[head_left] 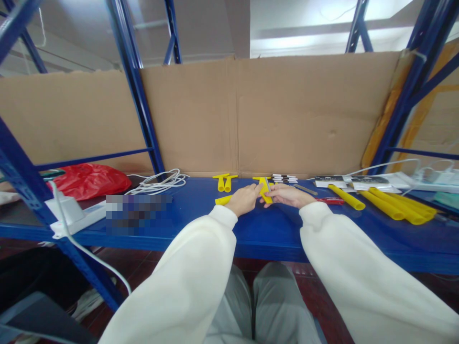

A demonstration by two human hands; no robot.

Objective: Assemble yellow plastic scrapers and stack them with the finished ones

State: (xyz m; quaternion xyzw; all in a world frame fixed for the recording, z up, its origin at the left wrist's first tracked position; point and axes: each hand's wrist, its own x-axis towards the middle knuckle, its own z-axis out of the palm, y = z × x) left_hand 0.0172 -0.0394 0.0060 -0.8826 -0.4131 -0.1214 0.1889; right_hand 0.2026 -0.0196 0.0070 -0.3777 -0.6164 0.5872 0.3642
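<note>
Over the blue metal table (197, 205), the fingers of the right hand (283, 196) pinch a small yellow plastic piece (264, 188) beside a thin grey strip (267, 183), apparently steadying both; those of the left hand (244, 199) meet its left side, their grip hidden. Hollow yellow plastic tubes (346, 197) lie rightward, seemingly within easy reach.

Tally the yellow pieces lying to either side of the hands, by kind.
T-shaped pieces, back left: 2
Partly hidden piece by the left hand: 1
Long tubes, right, some overlapping: at least 4
Total: at least 7
</note>
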